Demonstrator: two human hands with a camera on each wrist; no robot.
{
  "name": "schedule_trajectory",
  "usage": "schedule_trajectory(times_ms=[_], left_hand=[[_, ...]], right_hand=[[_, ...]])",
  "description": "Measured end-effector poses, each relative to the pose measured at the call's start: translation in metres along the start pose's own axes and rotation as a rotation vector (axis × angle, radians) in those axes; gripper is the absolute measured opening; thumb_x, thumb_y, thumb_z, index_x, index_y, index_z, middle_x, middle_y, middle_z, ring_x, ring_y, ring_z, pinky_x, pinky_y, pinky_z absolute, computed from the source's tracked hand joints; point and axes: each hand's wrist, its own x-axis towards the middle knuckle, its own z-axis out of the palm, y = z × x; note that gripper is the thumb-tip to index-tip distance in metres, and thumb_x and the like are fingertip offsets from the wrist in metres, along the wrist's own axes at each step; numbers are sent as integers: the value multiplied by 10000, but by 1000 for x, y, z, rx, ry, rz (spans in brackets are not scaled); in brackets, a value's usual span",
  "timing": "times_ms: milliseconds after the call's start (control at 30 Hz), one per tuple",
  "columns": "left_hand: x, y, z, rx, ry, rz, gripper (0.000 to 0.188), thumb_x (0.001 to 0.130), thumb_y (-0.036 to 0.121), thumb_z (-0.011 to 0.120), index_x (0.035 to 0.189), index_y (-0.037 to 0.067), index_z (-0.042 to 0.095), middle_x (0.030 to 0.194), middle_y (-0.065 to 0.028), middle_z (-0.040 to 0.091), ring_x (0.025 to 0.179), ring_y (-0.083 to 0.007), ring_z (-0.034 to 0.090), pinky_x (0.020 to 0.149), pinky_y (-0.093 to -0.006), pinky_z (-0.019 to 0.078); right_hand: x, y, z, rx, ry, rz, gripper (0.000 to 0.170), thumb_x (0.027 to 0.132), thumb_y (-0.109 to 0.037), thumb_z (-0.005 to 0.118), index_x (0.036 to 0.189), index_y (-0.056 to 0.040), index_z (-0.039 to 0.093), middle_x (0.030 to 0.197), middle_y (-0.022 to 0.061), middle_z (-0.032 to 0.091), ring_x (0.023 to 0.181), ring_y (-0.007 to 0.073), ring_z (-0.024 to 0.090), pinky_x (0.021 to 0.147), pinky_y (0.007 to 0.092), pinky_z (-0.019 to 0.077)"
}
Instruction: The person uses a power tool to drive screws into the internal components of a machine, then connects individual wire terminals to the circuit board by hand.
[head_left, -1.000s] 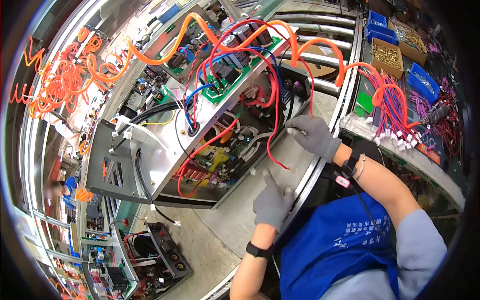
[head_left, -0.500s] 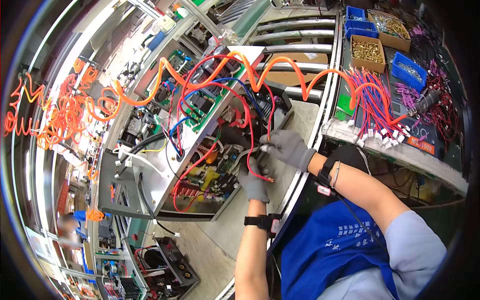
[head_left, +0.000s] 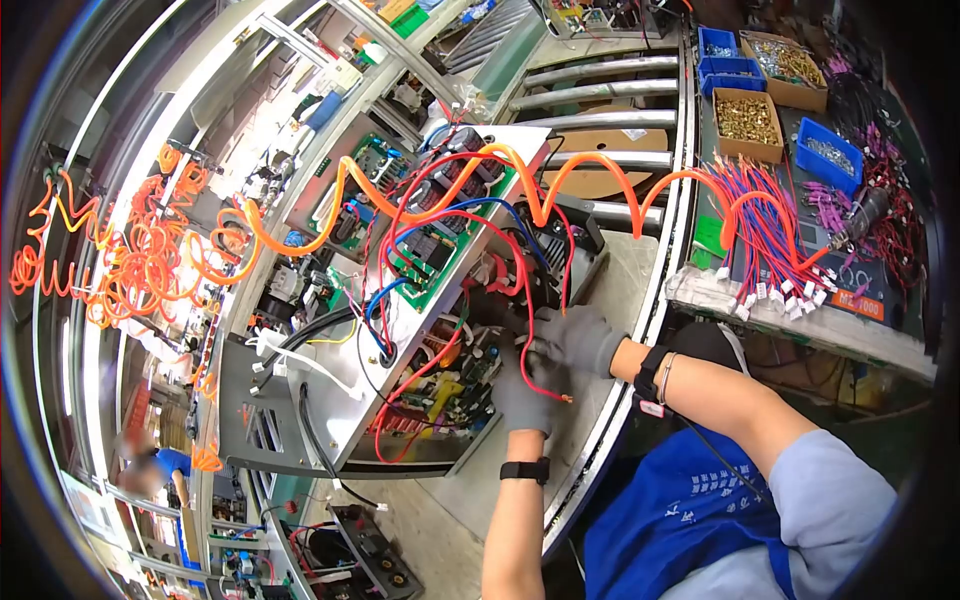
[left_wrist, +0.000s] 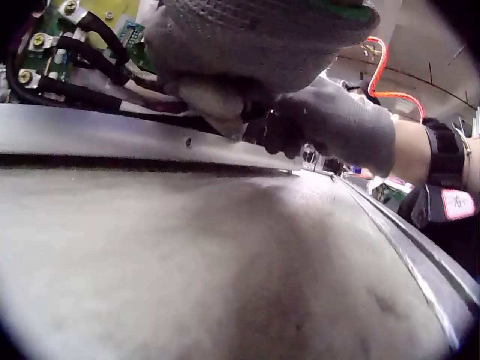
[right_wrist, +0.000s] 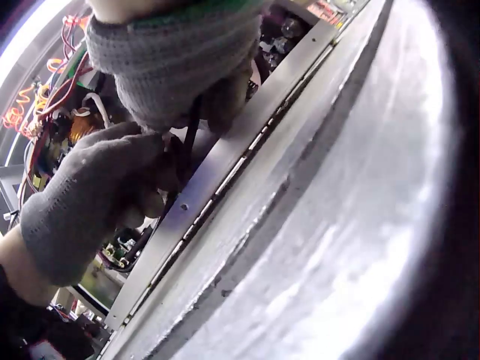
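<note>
L hand (head_left: 522, 405) and R hand (head_left: 585, 342) both seem to pinch a blk cable (right_wrist: 192, 129) btwn them, right by the chassis rim (right_wrist: 214, 171), prob. mid-routing, so next move likely calls for steady L, R guiding.

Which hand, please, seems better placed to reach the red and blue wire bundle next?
Probably the right hand: it is nearer the wire bundle, while the left hand lies farther off and would likely have to reach past the right one.

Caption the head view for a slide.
Two grey gloves close together at the open side of a wired metal case, a coiled orange hose crossing the view.
</note>
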Motion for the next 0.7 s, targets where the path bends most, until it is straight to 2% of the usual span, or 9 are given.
schedule_trajectory(times_ms=[100, 200, 233, 333, 433, 533, 700], left_hand=[[3, -1, -18, 26, -101, -70, 415, 928, 337, 542, 1306, 165, 535, 922, -167, 694, 769, -387, 664, 654, -466, 526], [4, -24, -15, -162, 152, 211, 381, 925, 333, 553, 1265, 162, 562, 947, -176, 693, 827, -386, 673, 690, -459, 535], [3, -22, -16, -170, 145, 201, 402, 993, 420, 438, 1285, 172, 559, 999, -144, 697, 876, -376, 673, 684, -463, 528], [9, -15, -8, -261, 86, 25, 341, 914, 247, 554, 1224, 113, 598, 1022, -202, 681, 912, -385, 668, 749, -426, 532], [9, -10, -1, -481, 158, 63, 309, 901, 194, 551, 1165, 47, 615, 1022, -207, 678, 918, -348, 672, 776, -398, 521], [7, 3, -6, -548, 182, -3, 277, 907, 169, 545, 1118, 5, 620, 998, -204, 675, 923, -315, 667, 795, -380, 509], [7, 8, -1, -611, 230, -18, 235, 933, 161, 530, 1071, 0, 633, 885, -163, 670, 791, -238, 645, 730, -347, 504]], right_hand=[[-1, -2, 2, -36, 17, -9, 377, 958, -446, 468, 1207, -189, 589, 1075, 96, 616, 806, 347, 650, 635, 449, 524], [1, 1, 4, -58, 18, -12, 376, 963, -442, 459, 1215, -190, 579, 1063, 93, 617, 794, 348, 650, 617, 451, 523], [1, 0, 5, -58, 14, -15, 376, 965, -440, 455, 1221, -191, 573, 1059, 91, 618, 791, 349, 650, 611, 453, 522], [2, -5, 7, -70, 7, 40, 362, 965, -415, 460, 1243, -200, 549, 1047, 85, 617, 767, 350, 649, 592, 460, 516], [1, -9, 10, -53, 34, 80, 353, 961, -392, 468, 1252, -202, 529, 1047, 82, 615, 757, 352, 648, 583, 464, 512], [2, -9, 14, -45, 33, 99, 338, 958, -394, 467, 1215, -193, 554, 1051, 89, 614, 757, 353, 646, 584, 464, 512], [5, -4, 20, -40, 84, 72, 318, 946, -384, 483, 1167, -181, 589, 1051, 97, 612, 768, 352, 649, 600, 464, 516]])
